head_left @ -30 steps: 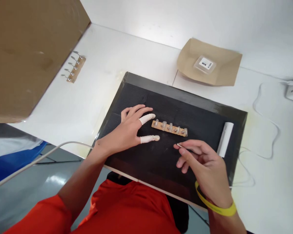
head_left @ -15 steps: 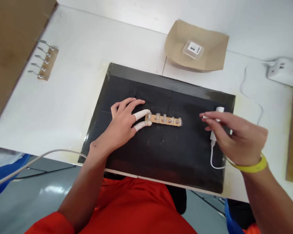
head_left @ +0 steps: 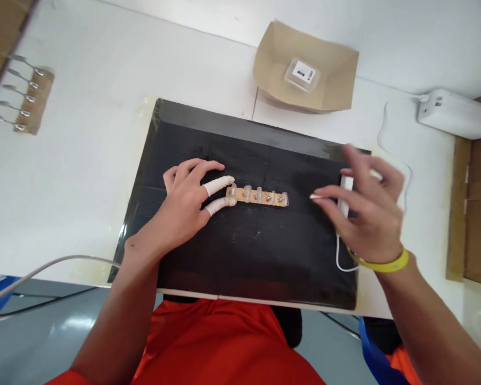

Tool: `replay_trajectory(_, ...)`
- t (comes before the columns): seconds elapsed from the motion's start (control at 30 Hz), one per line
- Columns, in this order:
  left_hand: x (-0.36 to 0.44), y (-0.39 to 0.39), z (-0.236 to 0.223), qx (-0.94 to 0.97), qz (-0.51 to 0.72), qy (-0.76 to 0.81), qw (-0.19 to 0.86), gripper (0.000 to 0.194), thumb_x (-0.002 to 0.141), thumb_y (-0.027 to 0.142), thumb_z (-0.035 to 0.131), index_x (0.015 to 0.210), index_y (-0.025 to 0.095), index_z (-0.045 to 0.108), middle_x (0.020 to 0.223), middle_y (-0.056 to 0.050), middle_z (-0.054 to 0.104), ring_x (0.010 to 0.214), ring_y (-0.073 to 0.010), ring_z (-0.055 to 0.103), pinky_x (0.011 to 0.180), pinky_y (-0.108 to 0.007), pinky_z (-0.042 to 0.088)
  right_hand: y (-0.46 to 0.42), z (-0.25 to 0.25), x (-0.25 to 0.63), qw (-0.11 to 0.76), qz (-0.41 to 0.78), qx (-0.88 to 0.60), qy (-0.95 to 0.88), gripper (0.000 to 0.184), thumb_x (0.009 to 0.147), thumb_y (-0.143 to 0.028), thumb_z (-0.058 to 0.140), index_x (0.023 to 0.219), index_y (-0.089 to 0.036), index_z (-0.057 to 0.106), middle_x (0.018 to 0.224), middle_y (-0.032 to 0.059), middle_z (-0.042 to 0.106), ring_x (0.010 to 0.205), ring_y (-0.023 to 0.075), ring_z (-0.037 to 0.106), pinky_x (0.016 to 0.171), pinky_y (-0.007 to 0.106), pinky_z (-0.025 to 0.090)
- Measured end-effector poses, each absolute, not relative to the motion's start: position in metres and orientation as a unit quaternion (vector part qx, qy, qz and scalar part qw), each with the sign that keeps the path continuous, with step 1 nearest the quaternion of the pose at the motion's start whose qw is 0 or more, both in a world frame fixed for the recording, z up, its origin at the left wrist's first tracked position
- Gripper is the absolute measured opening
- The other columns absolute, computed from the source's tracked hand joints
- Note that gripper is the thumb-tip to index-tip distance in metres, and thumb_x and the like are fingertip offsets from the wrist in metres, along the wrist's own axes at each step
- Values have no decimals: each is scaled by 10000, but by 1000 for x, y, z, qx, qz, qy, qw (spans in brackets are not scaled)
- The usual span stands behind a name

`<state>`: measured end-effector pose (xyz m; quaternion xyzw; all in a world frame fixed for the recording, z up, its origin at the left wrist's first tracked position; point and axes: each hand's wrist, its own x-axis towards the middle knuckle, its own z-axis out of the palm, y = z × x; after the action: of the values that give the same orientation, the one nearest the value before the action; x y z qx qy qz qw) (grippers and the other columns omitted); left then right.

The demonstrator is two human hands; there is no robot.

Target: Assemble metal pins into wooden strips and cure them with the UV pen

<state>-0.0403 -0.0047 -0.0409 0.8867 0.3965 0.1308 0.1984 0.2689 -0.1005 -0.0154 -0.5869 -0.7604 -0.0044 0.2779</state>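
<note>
A short tan strip [head_left: 253, 195] carries several small clear pieces in a row and lies on the black mat [head_left: 240, 256]. My left hand [head_left: 188, 190] pinches the strip's left end between thumb and forefinger, both in white finger covers; its other fingers are spread. To the right of the strip, my right hand [head_left: 369, 214] is raised, with thumb and forefinger pressed together on a small white piece [head_left: 314, 197] too small to identify. Its remaining fingers are lifted and blurred. Partly hidden behind it is a white stick-shaped device [head_left: 344, 198] with a white cable.
A brown paper tray [head_left: 332, 96] holding a labelled clear box [head_left: 302, 74] stands beyond the mat. At the left, several metal spoon-like pieces lie on a brown strip [head_left: 40, 101]. A white power block [head_left: 457, 113] sits far right. A cable [head_left: 64, 258] crosses the table's left front edge.
The view has shifted, so most things appear further left. My right hand has lifted and spread its rear fingers, still pinching the white piece. My left hand stays at the strip's end.
</note>
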Motion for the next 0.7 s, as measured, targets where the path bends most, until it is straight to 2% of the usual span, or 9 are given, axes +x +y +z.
replay_trajectory(0.07, -41, -4, -42, 885, 136, 398, 200, 309, 1028, 366, 628, 1327, 324, 689, 1482, -103, 607, 1379, -387, 481, 1127, -621, 310, -102, -17, 270, 278, -27, -587, -760, 118, 899, -217, 766, 989, -293, 767, 1566, 45, 584, 1373, 351, 557, 933, 529, 638)
replay_trajectory(0.17, -41, -4, -43, 885, 142, 398, 198, 294, 1026, 373, 634, 1306, 309, 698, 1475, -102, 615, 1378, -386, 490, 1130, -614, 313, -102, -16, 269, 253, -25, -519, -816, 143, 880, -215, 792, 992, -297, 757, 1512, 37, 638, 1278, 326, 633, 966, 539, 622)
replay_trajectory(0.3, -41, -5, -43, 881, 143, 403, 202, 287, 1019, 375, 649, 1289, 294, 704, 1471, -104, 617, 1377, -388, 493, 1131, -610, 313, -99, -14, 268, 294, -74, -561, -771, 185, 848, -191, 827, 996, -264, 745, 1549, 82, 601, 1291, 338, 607, 897, 492, 624)
replay_trajectory(0.43, -40, -5, -42, 881, 143, 404, 199, 288, 1019, 367, 651, 1289, 279, 698, 1470, -108, 618, 1379, -384, 492, 1129, -602, 315, -96, -12, 270, 243, -76, -494, -832, 133, 879, -248, 806, 982, -292, 734, 1400, 38, 722, 1144, 281, 687, 887, 460, 626)
replay_trajectory(0.53, -39, -6, -40, 879, 138, 408, 203, 292, 1015, 370, 657, 1298, 305, 688, 1475, -98, 617, 1378, -379, 491, 1128, -602, 311, -93, -12, 274, 277, -126, -563, -769, 121, 891, -282, 800, 991, -296, 734, 1396, 55, 722, 1147, 305, 688, 889, 497, 611)
replay_trajectory(0.6, -39, -6, -40, 879, 136, 409, 205, 294, 1014, 368, 656, 1301, 308, 687, 1476, -99, 616, 1380, -378, 489, 1128, -603, 312, -91, -12, 276, 272, -106, -551, -782, 129, 896, -260, 789, 1010, -292, 737, 1409, 63, 713, 1158, 313, 696, 916, 512, 607)
replay_trajectory(0.7, -38, -7, -39, 878, 134, 411, 206, 294, 1015, 358, 654, 1301, 302, 686, 1483, -98, 609, 1387, -376, 483, 1131, -597, 314, -89, -13, 279, 249, -49, -480, -840, 199, 891, -207, 785, 1064, -294, 741, 1411, 52, 712, 1185, 295, 700, 930, 478, 615)
